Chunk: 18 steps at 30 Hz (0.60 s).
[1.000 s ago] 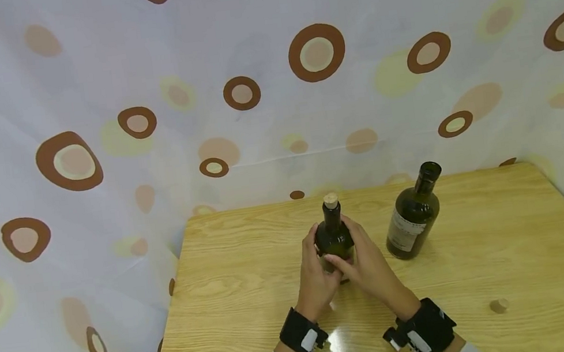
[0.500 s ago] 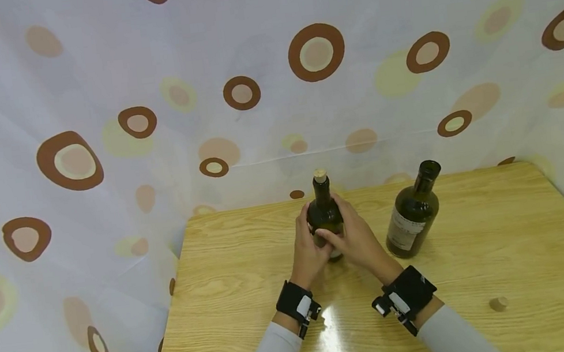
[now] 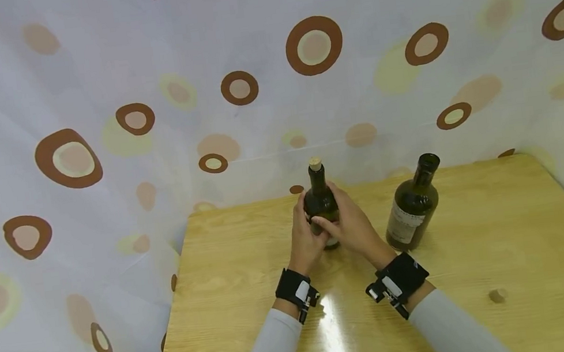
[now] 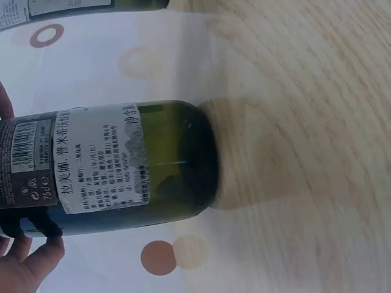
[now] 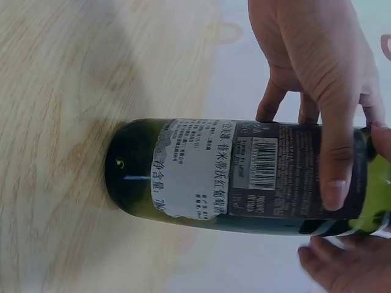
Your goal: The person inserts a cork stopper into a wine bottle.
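A dark green wine bottle (image 3: 319,199) stands upright near the back of the table, with a cork (image 3: 315,163) in its mouth. My left hand (image 3: 305,242) grips it from the left and my right hand (image 3: 354,227) from the right, thumbs on the near side. In the left wrist view the wine bottle (image 4: 177,162) shows white and dark labels, its base at the tabletop. The right wrist view has my left hand (image 5: 324,73) with a thumb across the dark label, and fingers of my right hand (image 5: 348,262) on the opposite side.
To the right stands a second dark green bottle (image 3: 412,207), wider, with a pale label and an uncorked mouth. A loose cork (image 3: 498,295) lies on the wooden table (image 3: 233,297) at front right. Patterned cloth (image 3: 266,125) rises behind the table's back edge.
Both hands have carried the corked wine bottle away from me, towards the back edge and slightly left. The second bottle and the loose cork have stayed in place.
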Motion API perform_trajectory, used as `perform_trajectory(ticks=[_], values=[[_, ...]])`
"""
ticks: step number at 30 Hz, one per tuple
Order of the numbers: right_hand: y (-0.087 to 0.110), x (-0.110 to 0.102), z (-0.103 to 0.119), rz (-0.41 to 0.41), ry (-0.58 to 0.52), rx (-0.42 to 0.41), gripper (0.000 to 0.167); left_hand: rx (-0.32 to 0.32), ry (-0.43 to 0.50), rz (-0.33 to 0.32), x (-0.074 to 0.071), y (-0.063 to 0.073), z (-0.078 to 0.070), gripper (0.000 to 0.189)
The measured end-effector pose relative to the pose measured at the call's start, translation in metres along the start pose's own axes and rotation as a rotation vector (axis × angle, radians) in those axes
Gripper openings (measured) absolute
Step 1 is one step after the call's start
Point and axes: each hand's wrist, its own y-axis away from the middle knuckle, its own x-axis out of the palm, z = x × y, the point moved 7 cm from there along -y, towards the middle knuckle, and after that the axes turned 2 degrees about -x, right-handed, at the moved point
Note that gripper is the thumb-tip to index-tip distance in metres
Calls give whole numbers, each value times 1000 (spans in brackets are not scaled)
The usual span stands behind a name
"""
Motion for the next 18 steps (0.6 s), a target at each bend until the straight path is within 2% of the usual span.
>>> perform_trajectory(ticks=[4, 6, 8, 10, 13, 15, 16, 18], values=[[10, -16, 1, 16, 126, 42, 92, -7, 6, -8, 7, -3, -5, 99], [24, -28, 4, 11, 191, 45, 89, -8, -11, -33, 10, 1, -10, 101], [45, -42, 8, -4, 248, 27, 79, 21, -44, -84, 11, 9, -21, 98], [71, -58, 11, -16, 304, -2, 63, 93, -64, -161, 10, 21, -37, 89], [111, -78, 6, -16, 394, -9, 42, 259, -63, -246, 9, 36, -68, 68], [132, -91, -4, 5, 454, 30, 37, 350, -48, -239, 15, 39, -85, 60], [142, -97, -12, 23, 485, 57, 37, 375, -37, -211, 20, 37, -92, 59], [157, -106, -31, 74, 542, 118, 43, 372, -19, -123, 33, 28, -99, 64]])
